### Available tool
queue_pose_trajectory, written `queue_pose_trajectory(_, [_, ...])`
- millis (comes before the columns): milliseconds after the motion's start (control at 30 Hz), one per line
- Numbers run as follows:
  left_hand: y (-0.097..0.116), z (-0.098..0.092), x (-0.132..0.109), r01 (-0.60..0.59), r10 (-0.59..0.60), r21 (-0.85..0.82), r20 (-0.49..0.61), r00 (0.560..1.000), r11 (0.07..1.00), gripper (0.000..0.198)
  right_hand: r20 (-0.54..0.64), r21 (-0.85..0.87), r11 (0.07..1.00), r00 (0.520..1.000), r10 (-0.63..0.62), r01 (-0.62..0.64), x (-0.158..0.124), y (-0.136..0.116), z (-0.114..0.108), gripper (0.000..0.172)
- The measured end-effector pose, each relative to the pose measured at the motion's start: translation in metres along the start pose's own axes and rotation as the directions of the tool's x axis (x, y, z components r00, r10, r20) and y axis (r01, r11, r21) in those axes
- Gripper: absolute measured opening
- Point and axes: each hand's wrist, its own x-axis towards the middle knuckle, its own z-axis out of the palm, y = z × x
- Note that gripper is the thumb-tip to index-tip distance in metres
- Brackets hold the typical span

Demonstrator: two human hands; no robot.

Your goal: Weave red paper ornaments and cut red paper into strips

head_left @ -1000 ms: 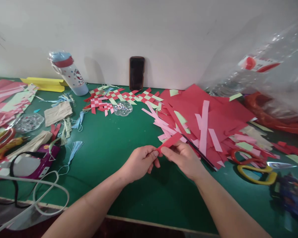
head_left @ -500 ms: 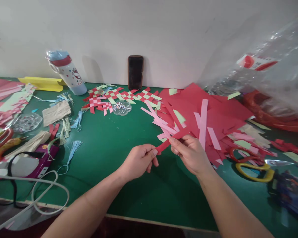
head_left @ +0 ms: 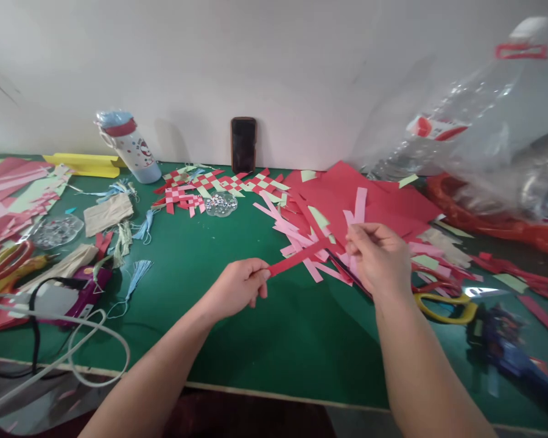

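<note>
A narrow red paper strip (head_left: pixel 296 258) slants up to the right above the green tabletop. My left hand (head_left: pixel 243 285) pinches its lower left end between thumb and fingers. To the right, my right hand (head_left: pixel 383 258) has its fingers closed just beyond the strip's upper end. Whether the strip reaches those fingertips is unclear against the red paper sheets (head_left: pixel 374 204) behind. Loose pink paper strips (head_left: pixel 296 231) lie scattered on and beside these sheets, some partly covered by my right hand.
Yellow-and-red-handled scissors (head_left: pixel 447 307) lie at right. Woven checkered paper pieces (head_left: pixel 232 183), a dish of sequins (head_left: pixel 221 204) and an upright phone (head_left: pixel 243 145) line the back. At left are a bottle (head_left: pixel 134 149), tassels (head_left: pixel 137 277) and a white cable (head_left: pixel 126 359). A plastic bottle (head_left: pixel 438 128) leans right.
My hands have moved apart, the right one to the right and the left one to the left. More of the red strip shows between them. The view has shifted slightly.
</note>
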Motion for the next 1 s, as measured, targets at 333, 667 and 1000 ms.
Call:
queue_pose_trajectory(333, [-0.03,-0.036,-0.038,0.186,-0.075,0.325,-0.323,0.943,0.927,0.033,0.457,-0.725,0.527,0.882,-0.113,0.443,-0.01,0.018,0.012,0.04])
queue_pose_trajectory(667, [-0.009,-0.023,-0.043,0.223,0.363,0.803,-0.473,0.803,0.553,0.044,0.401,-0.75,0.509,0.902,-0.159,0.423,-0.008,0.021,0.007,0.029])
queue_pose_trajectory(1000, [0.034,0.026,0.004,-0.26,0.631,0.825,-0.143,0.763,0.501,0.056,0.162,-0.662,0.706,0.968,-0.191,0.25,-0.002,0.012,-0.002,0.037])
